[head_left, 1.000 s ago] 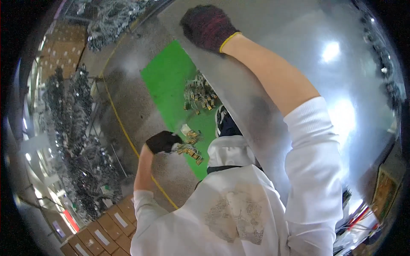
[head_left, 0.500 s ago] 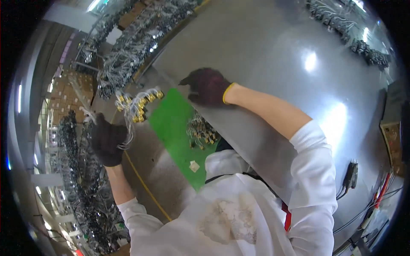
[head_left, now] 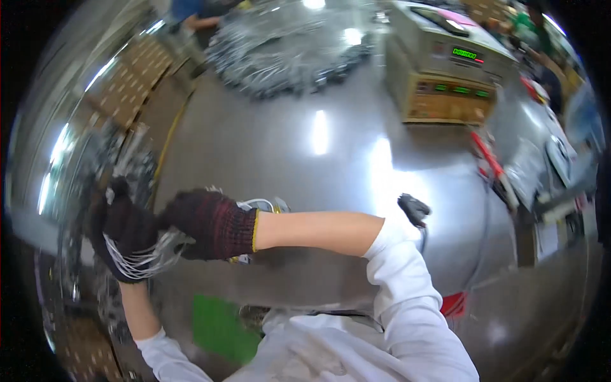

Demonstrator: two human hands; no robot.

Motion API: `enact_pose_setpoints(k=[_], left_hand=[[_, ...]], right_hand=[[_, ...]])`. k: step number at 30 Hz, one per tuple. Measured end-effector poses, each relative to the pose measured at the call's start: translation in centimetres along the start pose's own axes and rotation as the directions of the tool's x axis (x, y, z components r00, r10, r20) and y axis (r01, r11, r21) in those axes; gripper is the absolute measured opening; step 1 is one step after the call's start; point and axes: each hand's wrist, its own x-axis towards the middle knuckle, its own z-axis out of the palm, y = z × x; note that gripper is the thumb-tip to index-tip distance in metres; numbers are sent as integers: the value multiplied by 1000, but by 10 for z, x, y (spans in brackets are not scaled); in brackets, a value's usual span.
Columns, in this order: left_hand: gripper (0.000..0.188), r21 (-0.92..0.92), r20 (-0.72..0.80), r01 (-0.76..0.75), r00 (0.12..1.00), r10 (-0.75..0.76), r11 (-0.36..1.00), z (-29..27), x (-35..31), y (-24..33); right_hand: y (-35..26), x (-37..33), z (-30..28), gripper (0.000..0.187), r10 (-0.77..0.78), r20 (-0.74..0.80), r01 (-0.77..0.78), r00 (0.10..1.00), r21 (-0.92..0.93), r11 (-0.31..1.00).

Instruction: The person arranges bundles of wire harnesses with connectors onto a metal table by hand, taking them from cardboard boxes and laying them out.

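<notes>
A bundle of thin white cables (head_left: 149, 258) crosses the lower side of my left hand (head_left: 124, 223). That dark knitted glove is closed around the cables. My right hand (head_left: 207, 223), in a dark maroon glove with a yellow cuff edge, lies over the bundle right beside the left hand. Its fingers look curled round the cables, though motion smears them and they are partly hidden. Past the right glove's wrist a white loop (head_left: 258, 204) and gold-coloured connector ends (head_left: 280, 205) show; the rest of the bundle is covered by the glove.
On the grey metal table (head_left: 267, 121) stand a bench instrument (head_left: 439, 60) with green displays and a big heap of plastic-wrapped cables (head_left: 286, 48). A black clamp-like fixture (head_left: 414, 210) lies near my right elbow. Below the edge is a green mat (head_left: 219, 325). People work far off.
My view has swung right toward the table. My right hand has moved from above the table's edge over to the left hand and onto the cable bundle, which the left hand still holds.
</notes>
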Motion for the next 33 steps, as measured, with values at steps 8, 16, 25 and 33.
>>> enact_pose_setpoints(k=[8, 16, 25, 33], left_hand=[[32, 146, 616, 201, 748, -248, 969, 121, 45, -50], [24, 291, 636, 61, 733, -241, 955, 72, 43, -73], [22, 733, 390, -61, 854, -344, 678, 15, 61, -178], [21, 751, 410, -461, 887, 214, 472, -39, 110, -195]], right_hand=[[53, -77, -66, 16, 50, 223, 47, 974, -413, 910], [69, -46, -116, 7, -118, 49, 109, 992, -808, 579], [108, -101, -30, 6, 126, 244, 164, 962, -878, 450], [114, -81, 26, 7, 212, 311, 137, 926, -803, 579]])
